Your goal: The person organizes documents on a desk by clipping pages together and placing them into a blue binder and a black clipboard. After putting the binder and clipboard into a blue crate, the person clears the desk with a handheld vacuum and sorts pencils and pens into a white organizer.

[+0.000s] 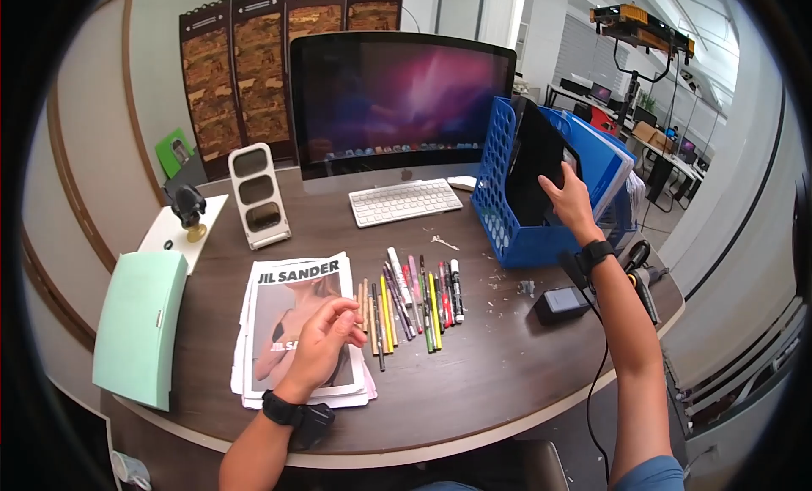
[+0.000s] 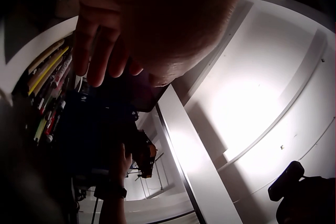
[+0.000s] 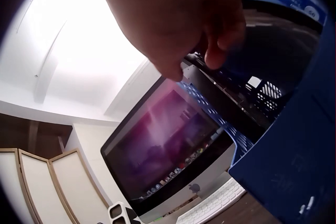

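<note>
My right hand is at the blue file holder, over a flat black item that leans inside it. Thumb and index finger stand apart against the black surface in the head view. From the right wrist, the curled fingertips hang close above the black item's edge. My left hand hovers over a magazine headed JIL SANDER, its fingers loosely bent, with nothing in them. Beside its fingertips lie several pens and pencils in a loose row.
Behind are a monitor, a keyboard and a white stand with three openings. A mint-green box is at the left edge. Blue folders fill the holder's right side. A black box and paper scraps lie in front.
</note>
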`<state>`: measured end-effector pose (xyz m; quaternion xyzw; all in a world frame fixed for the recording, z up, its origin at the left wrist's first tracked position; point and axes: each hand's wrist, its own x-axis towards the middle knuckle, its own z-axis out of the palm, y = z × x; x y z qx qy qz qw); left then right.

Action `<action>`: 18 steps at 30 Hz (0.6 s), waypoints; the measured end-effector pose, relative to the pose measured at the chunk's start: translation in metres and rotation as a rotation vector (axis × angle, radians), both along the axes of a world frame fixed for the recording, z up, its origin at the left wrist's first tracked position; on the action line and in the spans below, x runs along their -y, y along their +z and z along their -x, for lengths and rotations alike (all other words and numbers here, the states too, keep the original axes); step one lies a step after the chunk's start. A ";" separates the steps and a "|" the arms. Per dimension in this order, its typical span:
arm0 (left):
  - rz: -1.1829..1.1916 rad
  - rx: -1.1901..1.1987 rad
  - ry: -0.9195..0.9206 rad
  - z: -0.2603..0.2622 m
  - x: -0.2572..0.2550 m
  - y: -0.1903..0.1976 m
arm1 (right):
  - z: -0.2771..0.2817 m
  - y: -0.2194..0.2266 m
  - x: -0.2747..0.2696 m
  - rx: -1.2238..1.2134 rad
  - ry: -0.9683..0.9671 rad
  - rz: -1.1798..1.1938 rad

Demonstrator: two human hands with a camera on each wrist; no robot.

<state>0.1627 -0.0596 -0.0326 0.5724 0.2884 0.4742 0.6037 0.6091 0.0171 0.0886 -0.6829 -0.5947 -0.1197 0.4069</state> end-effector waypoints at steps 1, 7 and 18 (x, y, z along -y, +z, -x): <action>-0.003 0.002 -0.007 0.000 0.000 0.001 | 0.002 0.003 0.013 -0.109 0.025 0.023; -0.022 0.004 -0.023 -0.002 0.003 0.004 | -0.045 -0.005 0.042 -0.107 -0.026 -0.140; -0.010 -0.032 0.000 0.000 -0.002 -0.003 | -0.071 -0.011 -0.005 0.168 -0.202 0.143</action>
